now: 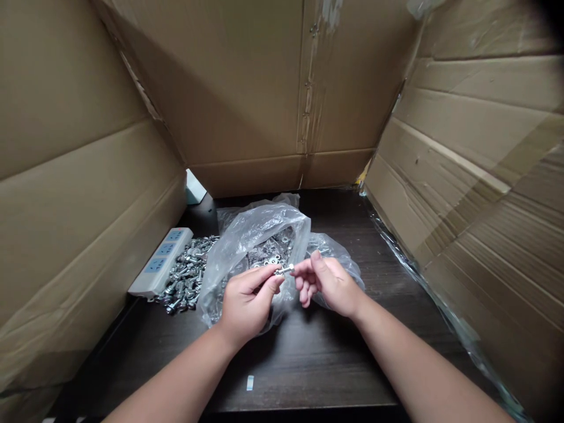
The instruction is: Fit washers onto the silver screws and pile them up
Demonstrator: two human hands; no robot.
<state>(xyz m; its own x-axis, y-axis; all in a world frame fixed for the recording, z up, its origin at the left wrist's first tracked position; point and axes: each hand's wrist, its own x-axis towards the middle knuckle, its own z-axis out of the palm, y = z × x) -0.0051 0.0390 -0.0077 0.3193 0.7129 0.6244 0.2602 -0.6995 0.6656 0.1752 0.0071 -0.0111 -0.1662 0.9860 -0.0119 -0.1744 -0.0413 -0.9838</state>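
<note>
A small metal bolt (285, 270) is pinched between the thumb and forefinger of my left hand (247, 299), its head pointing right. My right hand (332, 285) is just beside that head; a fingertip reaches it, though I cannot tell whether they touch. The thumb stands raised and apart from loosely curled fingers. Under and behind both hands lies an open clear plastic bag (255, 226) with many small metal washers (275, 259) inside. A second plastic bag (348, 267), holding metal pieces, is partly hidden behind my right hand.
A heap of assembled bolts (185, 279) lies at the left against a white power strip (161, 264). Cardboard walls (247, 106) enclose the dark table (317, 376) at the back and sides. Near the front lies a small label scrap (250, 383).
</note>
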